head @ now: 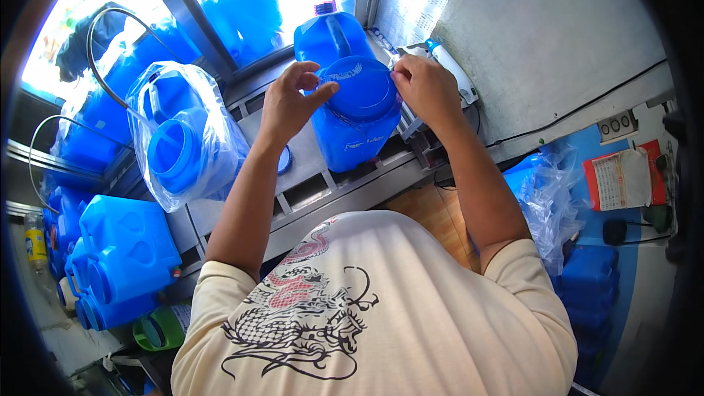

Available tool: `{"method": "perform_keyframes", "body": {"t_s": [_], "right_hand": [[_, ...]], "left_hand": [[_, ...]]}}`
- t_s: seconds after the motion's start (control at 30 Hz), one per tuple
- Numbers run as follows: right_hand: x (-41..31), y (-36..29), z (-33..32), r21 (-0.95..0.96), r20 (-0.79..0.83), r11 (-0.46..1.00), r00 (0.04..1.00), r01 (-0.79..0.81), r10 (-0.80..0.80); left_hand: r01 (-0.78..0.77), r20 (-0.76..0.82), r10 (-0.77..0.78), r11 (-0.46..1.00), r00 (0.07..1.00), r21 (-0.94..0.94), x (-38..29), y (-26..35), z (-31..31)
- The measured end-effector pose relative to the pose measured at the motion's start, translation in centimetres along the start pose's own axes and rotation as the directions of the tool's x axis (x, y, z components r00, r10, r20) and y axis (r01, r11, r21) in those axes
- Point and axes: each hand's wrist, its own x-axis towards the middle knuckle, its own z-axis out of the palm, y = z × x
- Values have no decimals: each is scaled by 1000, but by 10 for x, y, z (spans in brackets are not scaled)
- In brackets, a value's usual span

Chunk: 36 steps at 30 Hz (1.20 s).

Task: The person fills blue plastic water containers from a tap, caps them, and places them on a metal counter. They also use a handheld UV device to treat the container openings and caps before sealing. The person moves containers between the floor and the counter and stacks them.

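A blue plastic water container (360, 148) stands upright on the metal counter before me, its wide round blue cap (363, 93) facing up. A thin clear plastic seal (345, 73) with white print lies over the cap's rim. At the cap's left edge is my left hand (294, 96), thumb and fingers apart; whether the thumb touches the cap is unclear. My right hand (423, 88) pinches the seal's edge at the cap's right side. The container's handle (338, 36) and small dark spout cap (325, 7) are on the far side.
Left, a container in a clear bag (190, 121) has an open mouth with a curved hose (91, 47) leading into it. More blue containers (129, 247) stand lower left. A loose blue lid (284, 159) lies on the counter. A heat gun-like white tool (454, 69) rests by the wall.
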Motion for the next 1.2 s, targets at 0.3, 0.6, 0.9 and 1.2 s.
{"method": "perform_keyframes", "body": {"t_s": [0.3,0.6,0.9,1.2], "right_hand": [[41,24,11,159,376,959,912,-235,161],[41,137,16,-123,47,973,978,-195,202],[-6,242,44,-422,359,862,822,-279,442],[-18,251,60,-274,336,852,786,-446,519]], "left_hand": [[224,243,-282,944,928,241,37,12,-8],[-264,192,193,832,962,488,33,55,31],[-345,481,85,805,873,483,46,63,63],[-402,406,183,723,895,562,42,70,64]]}}
